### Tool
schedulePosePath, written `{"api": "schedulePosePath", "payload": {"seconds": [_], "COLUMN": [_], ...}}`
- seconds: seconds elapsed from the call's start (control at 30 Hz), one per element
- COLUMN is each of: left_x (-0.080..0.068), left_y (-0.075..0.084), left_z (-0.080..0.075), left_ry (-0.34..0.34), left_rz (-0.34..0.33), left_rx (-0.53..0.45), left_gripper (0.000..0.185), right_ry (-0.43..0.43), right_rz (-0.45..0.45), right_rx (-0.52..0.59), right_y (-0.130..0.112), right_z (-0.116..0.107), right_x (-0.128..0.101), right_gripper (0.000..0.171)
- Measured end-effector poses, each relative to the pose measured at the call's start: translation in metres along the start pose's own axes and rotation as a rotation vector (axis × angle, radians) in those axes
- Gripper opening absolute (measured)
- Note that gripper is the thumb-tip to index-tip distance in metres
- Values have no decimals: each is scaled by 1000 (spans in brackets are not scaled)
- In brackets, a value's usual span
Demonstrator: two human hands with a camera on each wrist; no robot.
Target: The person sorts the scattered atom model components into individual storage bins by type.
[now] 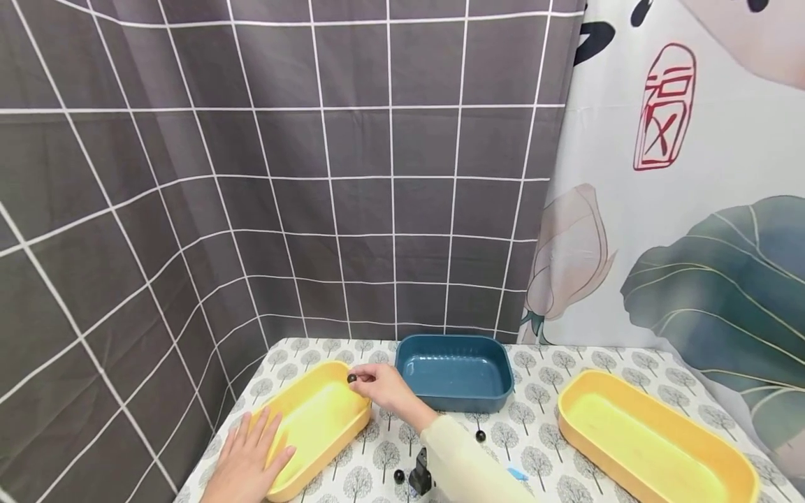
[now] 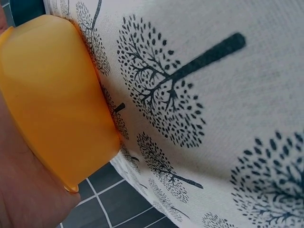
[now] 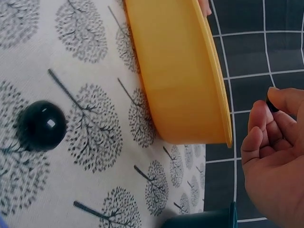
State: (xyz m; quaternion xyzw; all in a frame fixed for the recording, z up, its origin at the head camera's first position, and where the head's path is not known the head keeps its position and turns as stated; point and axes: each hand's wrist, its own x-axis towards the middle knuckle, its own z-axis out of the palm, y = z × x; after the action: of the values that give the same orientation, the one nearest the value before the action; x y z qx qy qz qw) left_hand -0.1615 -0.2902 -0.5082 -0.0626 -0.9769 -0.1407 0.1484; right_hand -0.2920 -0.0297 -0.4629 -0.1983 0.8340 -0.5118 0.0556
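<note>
Between thumb and fingers, my right hand [image 1: 382, 386] pinches a small black ball [image 1: 351, 378] over the far end of the left yellow tray [image 1: 327, 412]. In the right wrist view only a dark sliver of that ball [image 3: 271, 105] shows between the fingertips. My left hand [image 1: 247, 457] lies with spread, straight fingers on the near left rim of the same tray. The left wrist view shows that tray's yellow outer wall [image 2: 61, 95] beside the hand. Another glossy black ball [image 3: 42, 125] sits on the tree-print cloth, with the right hand well away from it.
A dark blue tray [image 1: 455, 402] stands at the back middle. To the right is a second yellow tray [image 1: 654, 447]. Black balls [image 1: 481, 436] [image 1: 399, 476], a black object [image 1: 420, 475] and a small blue item [image 1: 518, 474] lie on the cloth. A gridded curtain [image 1: 352, 209] hangs behind.
</note>
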Motion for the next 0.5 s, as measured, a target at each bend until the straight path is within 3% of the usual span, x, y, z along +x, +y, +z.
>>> {"api": "schedulePosePath", "payload": {"seconds": [0.27, 0.5], "left_x": [-1, 0], "left_y": [-1, -1], "left_z": [2, 1], "left_ry": [-3, 4], "left_rz": [-1, -1], "left_rx": [6, 21], "left_gripper": [69, 69], "right_ry": [14, 23], "right_rz": [27, 25], "right_rx": [33, -4], "right_y": [0, -7], "right_z": [9, 16], "right_x": [9, 19], "right_gripper": [24, 24]}}
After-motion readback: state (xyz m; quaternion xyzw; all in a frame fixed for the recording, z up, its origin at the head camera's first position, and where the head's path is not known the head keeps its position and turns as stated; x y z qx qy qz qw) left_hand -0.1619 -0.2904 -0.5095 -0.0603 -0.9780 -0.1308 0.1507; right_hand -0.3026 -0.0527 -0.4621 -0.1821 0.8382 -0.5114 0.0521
